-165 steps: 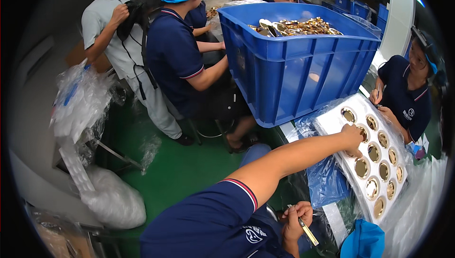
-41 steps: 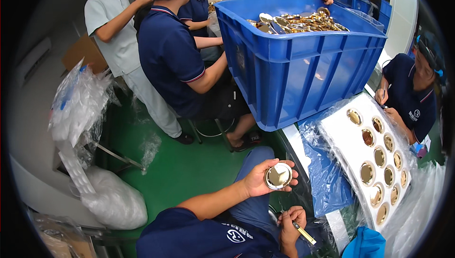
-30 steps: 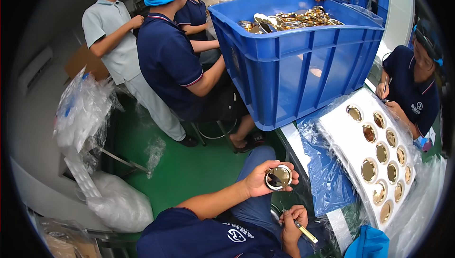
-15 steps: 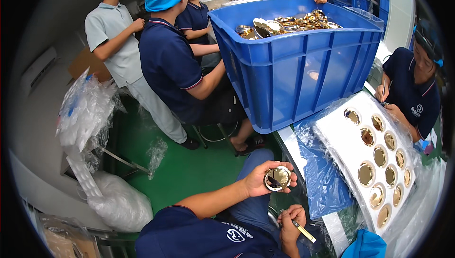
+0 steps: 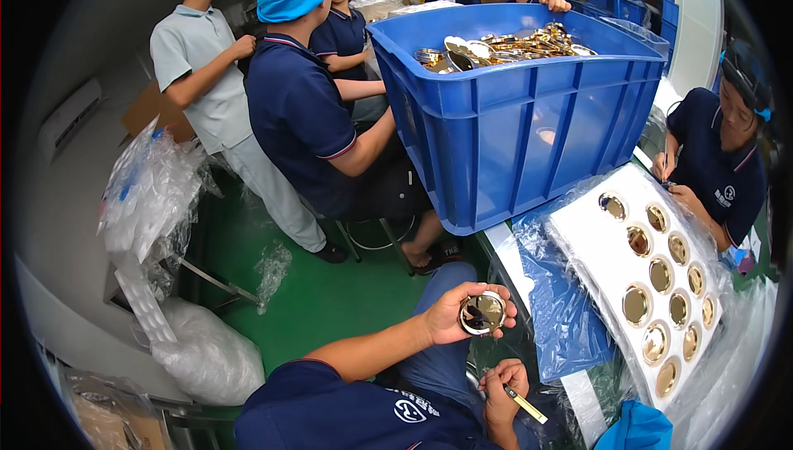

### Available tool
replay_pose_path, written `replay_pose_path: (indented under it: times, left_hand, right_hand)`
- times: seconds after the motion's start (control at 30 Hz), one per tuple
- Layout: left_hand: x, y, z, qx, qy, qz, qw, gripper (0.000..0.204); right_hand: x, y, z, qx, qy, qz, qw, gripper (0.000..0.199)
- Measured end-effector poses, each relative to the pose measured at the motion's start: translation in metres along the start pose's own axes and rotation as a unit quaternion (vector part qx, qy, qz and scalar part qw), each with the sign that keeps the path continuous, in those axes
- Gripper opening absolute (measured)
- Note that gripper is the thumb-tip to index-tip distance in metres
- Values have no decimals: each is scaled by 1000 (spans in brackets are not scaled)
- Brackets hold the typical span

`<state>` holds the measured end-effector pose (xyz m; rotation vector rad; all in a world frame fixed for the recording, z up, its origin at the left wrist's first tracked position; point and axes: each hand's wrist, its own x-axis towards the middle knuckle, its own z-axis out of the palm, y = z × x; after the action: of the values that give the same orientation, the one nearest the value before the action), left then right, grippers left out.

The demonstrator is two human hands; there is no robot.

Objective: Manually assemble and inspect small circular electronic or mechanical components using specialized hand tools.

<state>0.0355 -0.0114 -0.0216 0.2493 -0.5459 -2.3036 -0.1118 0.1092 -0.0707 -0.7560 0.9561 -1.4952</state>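
My left hand is closed around the rim of a round, mirror-shiny gold disc, its glossy face turned up. Below it, near my lap, my right hand grips a slim pale-yellow stick-like tool with a dark section by the fingers; its exact kind is unclear. The tool points down to the right, apart from the disc. Right of my hands, a white foam tray holds several similar gold discs in round recesses.
A large blue bin heaped with gold parts stands ahead. Blue plastic film lies beside the tray. Co-workers sit or stand left, behind the bin and at right. Bagged clear plastic sits at left; a blue cloth cap is near lower right.
My right hand and its tool have shifted slightly up and left. The left hand still holds the disc in nearly the same place.
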Motion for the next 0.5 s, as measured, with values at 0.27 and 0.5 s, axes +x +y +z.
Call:
replay_pose_path:
  times: [0.27,0.5]
  left_hand:
    - [-2,1,-5,1,-12,-10,1000,44]
    - [-3,2,-4,20,-24,0,1000,49]
  right_hand:
    - [-3,0,2,-7,-4,-2,1000,25]
    - [-5,-1,1,-31,6,3,1000,25]
